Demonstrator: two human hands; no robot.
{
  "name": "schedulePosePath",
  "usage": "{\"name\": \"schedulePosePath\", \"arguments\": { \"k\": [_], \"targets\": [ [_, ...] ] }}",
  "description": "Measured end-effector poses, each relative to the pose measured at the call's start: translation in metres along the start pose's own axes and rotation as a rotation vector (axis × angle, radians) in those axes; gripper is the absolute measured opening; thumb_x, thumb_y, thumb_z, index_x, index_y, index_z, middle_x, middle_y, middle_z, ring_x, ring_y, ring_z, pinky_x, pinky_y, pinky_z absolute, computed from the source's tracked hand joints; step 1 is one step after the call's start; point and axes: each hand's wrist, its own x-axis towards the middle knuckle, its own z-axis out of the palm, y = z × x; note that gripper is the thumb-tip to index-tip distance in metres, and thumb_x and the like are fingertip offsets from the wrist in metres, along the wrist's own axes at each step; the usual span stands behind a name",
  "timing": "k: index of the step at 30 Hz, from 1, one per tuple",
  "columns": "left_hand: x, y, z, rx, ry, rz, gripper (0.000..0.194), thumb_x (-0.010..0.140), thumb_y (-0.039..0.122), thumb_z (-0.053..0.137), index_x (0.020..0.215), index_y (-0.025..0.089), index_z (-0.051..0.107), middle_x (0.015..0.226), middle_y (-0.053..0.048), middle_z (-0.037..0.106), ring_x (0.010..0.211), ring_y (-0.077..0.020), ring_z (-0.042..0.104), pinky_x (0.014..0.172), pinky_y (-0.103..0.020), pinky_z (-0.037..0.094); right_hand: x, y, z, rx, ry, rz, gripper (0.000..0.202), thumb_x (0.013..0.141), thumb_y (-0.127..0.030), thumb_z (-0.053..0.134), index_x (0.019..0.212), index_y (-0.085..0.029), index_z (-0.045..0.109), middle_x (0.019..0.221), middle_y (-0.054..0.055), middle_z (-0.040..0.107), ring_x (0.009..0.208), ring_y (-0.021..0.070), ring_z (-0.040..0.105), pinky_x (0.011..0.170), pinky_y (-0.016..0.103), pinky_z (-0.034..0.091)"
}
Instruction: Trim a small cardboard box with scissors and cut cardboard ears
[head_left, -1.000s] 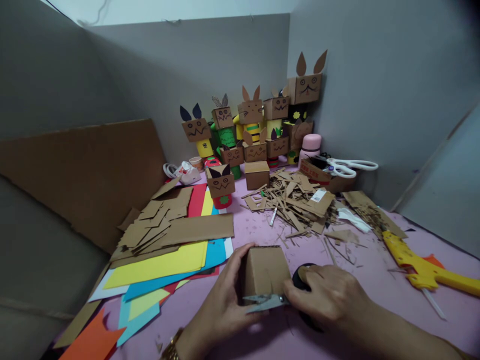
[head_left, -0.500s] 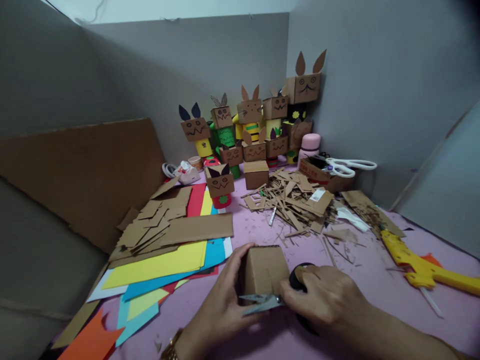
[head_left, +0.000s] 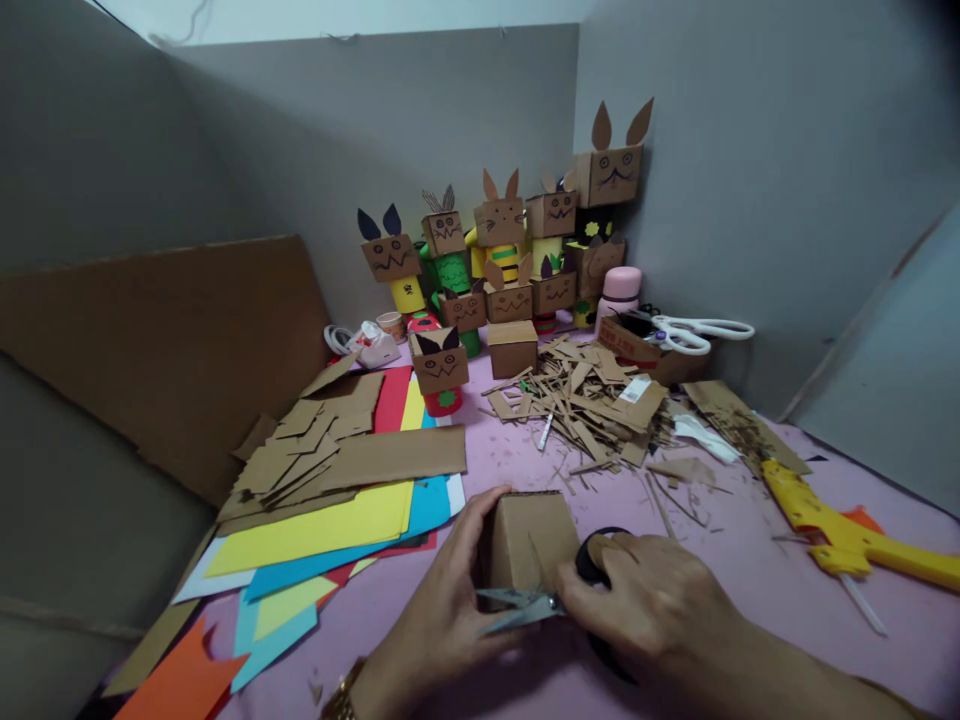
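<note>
A small brown cardboard box point(head_left: 534, 535) stands on the pink tabletop close to me. My left hand point(head_left: 442, 590) grips its left side, the thumb reaching below the front edge. In my right hand point(head_left: 656, 600) is a pair of scissors point(head_left: 517, 605) with black handles, fingers through the loops. The scissor blades point left and are slightly parted, lying across the near edge of the box. Whether a piece of cardboard sits between the blades I cannot tell.
Cardboard pieces point(head_left: 322, 440) and coloured paper point(head_left: 315, 530) lie on the left. Cardboard scraps point(head_left: 592, 390) heap up ahead, before several box-headed animal figures point(head_left: 439, 370). At right rests a yellow glue gun point(head_left: 832, 520); white-handled scissors point(head_left: 690, 333) lie on a carton behind. Grey panels enclose the table.
The scissor blades have shifted very slightly, and my right hand has tilted a little with them. My left hand and the box stay in place.
</note>
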Motion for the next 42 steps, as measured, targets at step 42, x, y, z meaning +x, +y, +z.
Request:
{"name": "schedulePosePath", "arguments": {
  "k": [42],
  "targets": [
    [-0.002, -0.017, 0.01, 0.254, 0.509, 0.392, 0.082, 0.07, 0.006, 0.064, 0.139, 0.029, 0.025, 0.142, -0.01, 0.037, 0.135, -0.0287, 0.03, 0.108, -0.054, 0.031, -0.005, 0.03, 0.035, 0.924, -0.175, 0.841, 0.033, 0.072, -0.046, 0.069, 0.087, -0.021, 0.053, 0.057, -0.009, 0.038, 0.052, 0.012, 0.036, 0.05, 0.024, 0.03]
  ]
}}
